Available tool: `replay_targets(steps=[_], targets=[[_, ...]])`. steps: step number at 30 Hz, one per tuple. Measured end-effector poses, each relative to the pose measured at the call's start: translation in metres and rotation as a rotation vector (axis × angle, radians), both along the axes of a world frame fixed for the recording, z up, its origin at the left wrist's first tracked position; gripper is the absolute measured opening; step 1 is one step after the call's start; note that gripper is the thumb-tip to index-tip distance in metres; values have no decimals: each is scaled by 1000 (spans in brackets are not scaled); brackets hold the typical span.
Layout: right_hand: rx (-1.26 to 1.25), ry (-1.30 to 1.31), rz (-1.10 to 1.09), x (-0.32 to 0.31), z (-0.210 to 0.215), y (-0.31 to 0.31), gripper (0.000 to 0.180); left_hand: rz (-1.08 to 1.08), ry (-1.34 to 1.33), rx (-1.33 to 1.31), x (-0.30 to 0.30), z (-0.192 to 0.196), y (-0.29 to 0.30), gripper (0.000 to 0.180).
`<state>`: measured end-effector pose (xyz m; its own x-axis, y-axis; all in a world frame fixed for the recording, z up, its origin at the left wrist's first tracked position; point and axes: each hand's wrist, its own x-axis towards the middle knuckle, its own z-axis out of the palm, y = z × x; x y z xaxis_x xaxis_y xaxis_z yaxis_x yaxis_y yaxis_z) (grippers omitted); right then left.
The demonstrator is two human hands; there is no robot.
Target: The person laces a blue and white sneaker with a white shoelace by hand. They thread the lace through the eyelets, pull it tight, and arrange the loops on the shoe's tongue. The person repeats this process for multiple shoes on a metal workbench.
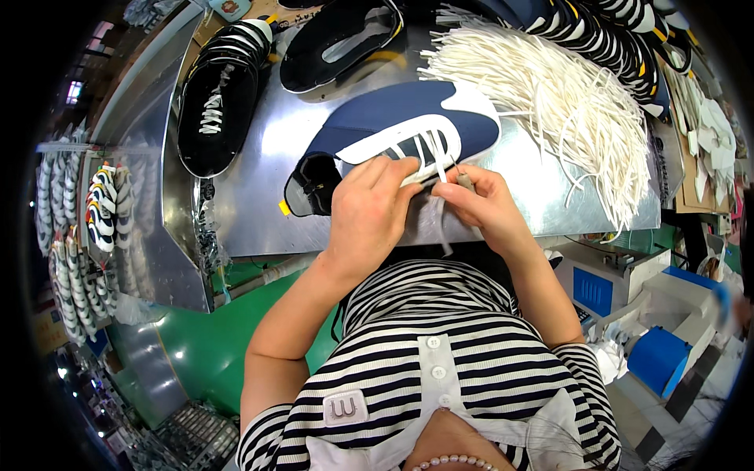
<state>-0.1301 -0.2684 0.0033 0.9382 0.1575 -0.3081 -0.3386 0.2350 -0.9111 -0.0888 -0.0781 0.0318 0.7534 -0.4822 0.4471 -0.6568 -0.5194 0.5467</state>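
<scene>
Hands overlap navy shoe upper; tool partly hidden.

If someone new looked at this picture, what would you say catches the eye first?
Probably the big heap of white laces across the right of the shiny metal table. Next would come the navy-and-white shoe upper in the middle, with the left hand and right hand at its lacing, then the black upper at the left.

White glare patches the brightly lit metal table, while fisheye distortion bends the dark-rimmed margins.
</scene>
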Motion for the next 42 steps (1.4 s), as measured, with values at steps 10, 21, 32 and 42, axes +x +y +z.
replay_targets(steps=[10,21,32,42], targets=[[1009,101,270,-16,7,24,19,-6,-23,-47,9,13,1,25],[-406,-480,25,-36,0,-1,13,-36,97,88,17,-23,-10,22],[-279,-386,-368,44,-22,2,11,-67,397,191,30,-19,-5,31],[-385,-176,-282,23,-16,-13,27,81,155,224,27,-31,-19,27]])
